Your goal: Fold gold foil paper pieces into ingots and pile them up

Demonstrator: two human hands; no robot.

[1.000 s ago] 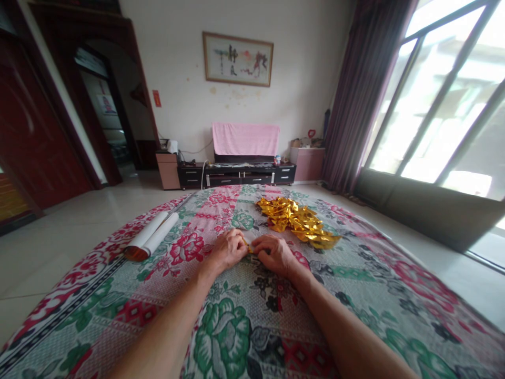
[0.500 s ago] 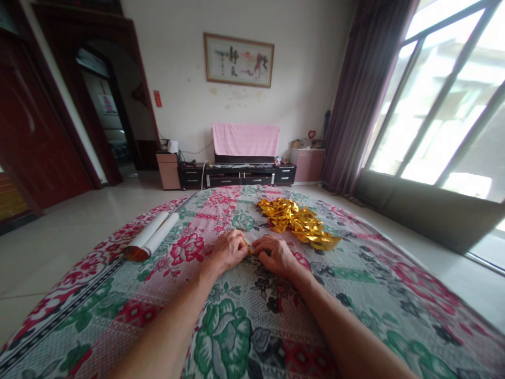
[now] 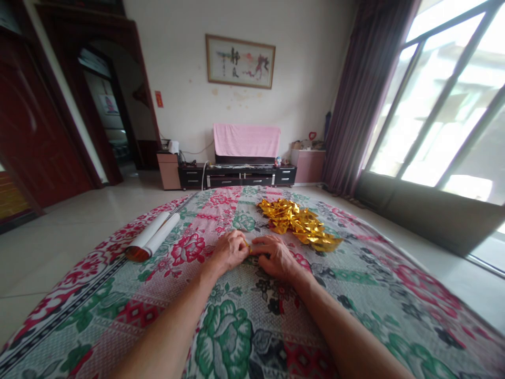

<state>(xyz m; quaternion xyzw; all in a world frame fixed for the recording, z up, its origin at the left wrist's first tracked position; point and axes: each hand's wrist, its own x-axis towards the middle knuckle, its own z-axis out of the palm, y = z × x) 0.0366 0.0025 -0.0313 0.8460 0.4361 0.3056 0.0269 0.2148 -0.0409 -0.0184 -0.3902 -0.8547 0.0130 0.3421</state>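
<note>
Close together over the cloth, both hands work on a small sheet of gold foil paper (image 3: 249, 243), its whitish side partly showing between them. My left hand (image 3: 230, 250) is closed, with thumb and fingertips pinching the paper's left part. On the other side, my right hand (image 3: 275, 257) has its fingers bent over the paper's right edge, pressing and gripping it. Most of the sheet is hidden under the fingers. Just beyond my right hand lies a heap of folded gold foil pieces (image 3: 295, 221), shiny and pointed.
A floral cloth (image 3: 223, 337) covers the round table. Two rolled sheets (image 3: 155, 236), white outside and copper-gold within, lie at the left. Past the table stand a low black cabinet (image 3: 240, 176) and a screen under a pink cloth (image 3: 246, 139).
My right hand's fingers have straightened and shifted slightly over the paper, covering more of its whitish side. My left hand keeps its pinch in nearly the same place.
</note>
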